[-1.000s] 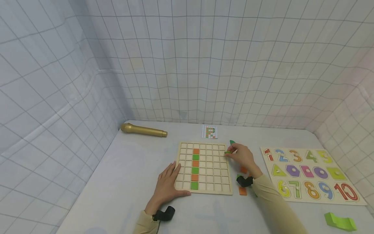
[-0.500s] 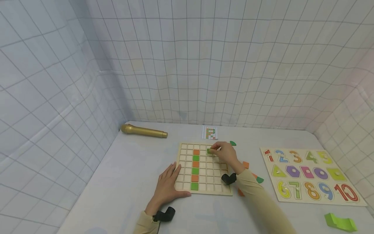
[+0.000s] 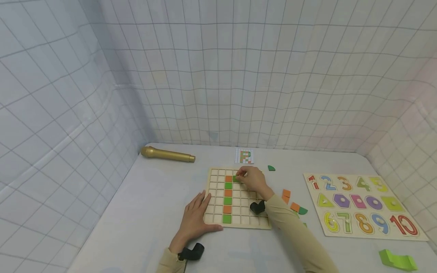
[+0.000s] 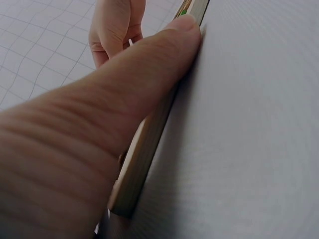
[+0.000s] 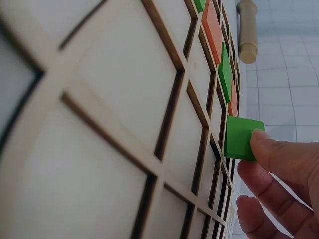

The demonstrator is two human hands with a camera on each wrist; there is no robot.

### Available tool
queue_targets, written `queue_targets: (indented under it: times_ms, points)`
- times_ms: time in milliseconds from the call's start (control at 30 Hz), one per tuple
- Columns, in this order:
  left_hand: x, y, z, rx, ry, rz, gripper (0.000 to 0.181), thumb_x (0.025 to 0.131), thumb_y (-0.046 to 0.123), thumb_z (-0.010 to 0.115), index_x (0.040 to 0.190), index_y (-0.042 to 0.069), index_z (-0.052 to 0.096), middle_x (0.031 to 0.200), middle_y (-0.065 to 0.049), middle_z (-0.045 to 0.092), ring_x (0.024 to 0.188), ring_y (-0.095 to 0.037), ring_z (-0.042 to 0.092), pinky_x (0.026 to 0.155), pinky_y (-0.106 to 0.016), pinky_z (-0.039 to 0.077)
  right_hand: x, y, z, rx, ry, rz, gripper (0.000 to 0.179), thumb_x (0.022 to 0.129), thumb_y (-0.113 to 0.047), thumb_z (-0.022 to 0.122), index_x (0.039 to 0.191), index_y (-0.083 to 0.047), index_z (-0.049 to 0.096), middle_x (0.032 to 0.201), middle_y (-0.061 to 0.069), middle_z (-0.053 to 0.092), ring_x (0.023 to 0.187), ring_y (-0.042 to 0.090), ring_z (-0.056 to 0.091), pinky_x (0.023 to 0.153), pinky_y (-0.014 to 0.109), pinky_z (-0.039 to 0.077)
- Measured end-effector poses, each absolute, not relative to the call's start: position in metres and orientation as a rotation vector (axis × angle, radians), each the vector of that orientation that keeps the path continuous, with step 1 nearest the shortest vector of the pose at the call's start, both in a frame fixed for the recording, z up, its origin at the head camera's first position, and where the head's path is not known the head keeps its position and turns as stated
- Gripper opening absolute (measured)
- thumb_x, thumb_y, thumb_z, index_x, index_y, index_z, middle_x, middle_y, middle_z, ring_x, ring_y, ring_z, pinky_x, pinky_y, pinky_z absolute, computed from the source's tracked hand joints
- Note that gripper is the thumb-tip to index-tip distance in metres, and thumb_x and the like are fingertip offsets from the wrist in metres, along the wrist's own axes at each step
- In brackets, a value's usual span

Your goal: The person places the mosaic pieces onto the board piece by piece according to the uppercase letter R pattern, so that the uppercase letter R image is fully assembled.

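Note:
A wooden grid board (image 3: 246, 206) lies on the table, with a column of alternating orange and green square tiles set in it. My right hand (image 3: 252, 178) pinches a green square tile (image 5: 242, 138) between thumb and fingers, at the cell just right of the top orange tile (image 3: 228, 178). In the right wrist view the tile is tilted, its edge right at the grid. My left hand (image 3: 195, 216) rests at the board's lower left corner, thumb (image 4: 169, 50) along the near edge and the other fingers at the left side.
Loose orange tiles (image 3: 286, 193) and green quarter-round pieces (image 3: 271, 168) lie right of the board. A small pattern card (image 3: 244, 156) sits behind it. There is a gold microphone (image 3: 167, 154) at back left, a number puzzle (image 3: 365, 206) at right and a green block (image 3: 397, 260) at front right.
My right hand has carried the green tile leftward from the board's right edge to beside the top orange tile. The left hand has stayed at the board's corner.

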State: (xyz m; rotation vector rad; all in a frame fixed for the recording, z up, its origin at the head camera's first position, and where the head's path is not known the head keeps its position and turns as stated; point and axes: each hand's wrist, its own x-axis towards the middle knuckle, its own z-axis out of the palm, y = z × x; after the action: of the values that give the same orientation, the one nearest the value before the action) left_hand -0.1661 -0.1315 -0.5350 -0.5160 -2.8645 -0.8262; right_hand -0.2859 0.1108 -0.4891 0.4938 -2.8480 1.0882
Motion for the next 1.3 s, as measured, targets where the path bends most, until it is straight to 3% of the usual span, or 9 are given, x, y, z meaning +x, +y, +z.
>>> queue_targets:
  times_ms: [567, 833, 1100, 1300]
  points:
    - [-0.165, -0.1322, -0.5338, -0.508, -2.875, -0.838, 0.113, 0.062, 0.068, 0.074, 0.147, 0.006, 0.034, 0.152, -0.016, 0.026, 0.138, -0.033, 0.02, 0.103, -0.055, 0.023, -0.2886, 0.1062, -0.4848, 0.4, -3.019, 0.906, 0.014, 0.088, -0.026, 0.07, 0.097, -0.016, 0.075, 0.088, -0.001, 0.068, 0.07, 0.013, 0.06, 0.054, 0.029, 0.046]
    - [-0.1649, -0.1319, -0.5335, -0.503, -2.879, -0.848, 0.114, 0.061, 0.068, 0.075, 0.148, 0.007, 0.034, 0.153, -0.015, 0.025, 0.139, -0.033, 0.02, 0.103, -0.055, 0.023, -0.2895, 0.1053, -0.4853, 0.346, -3.04, 0.812, 0.012, 0.087, -0.029, 0.071, 0.093, -0.02, 0.077, 0.085, -0.005, 0.068, 0.066, 0.01, 0.058, 0.052, 0.027, 0.045]
    - [-0.1651, -0.1309, -0.5329, -0.492, -2.896, -0.851, 0.114, 0.061, 0.068, 0.075, 0.148, 0.008, 0.033, 0.153, -0.014, 0.024, 0.14, -0.031, 0.018, 0.106, -0.053, 0.02, -0.2878, 0.1081, -0.4843, 0.388, -3.041, 0.839, 0.012, 0.088, -0.024, 0.07, 0.095, -0.018, 0.077, 0.09, -0.002, 0.068, 0.074, 0.013, 0.06, 0.058, 0.029, 0.047]
    - [-0.1649, -0.1312, -0.533, -0.493, -2.893, -0.836, 0.114, 0.061, 0.068, 0.075, 0.148, 0.007, 0.034, 0.153, -0.015, 0.025, 0.139, -0.032, 0.019, 0.105, -0.054, 0.021, -0.289, 0.1101, -0.486, 0.477, -3.036, 0.904, 0.016, 0.088, -0.018, 0.068, 0.101, -0.014, 0.075, 0.076, -0.003, 0.061, 0.057, 0.012, 0.047, 0.048, 0.025, 0.036]
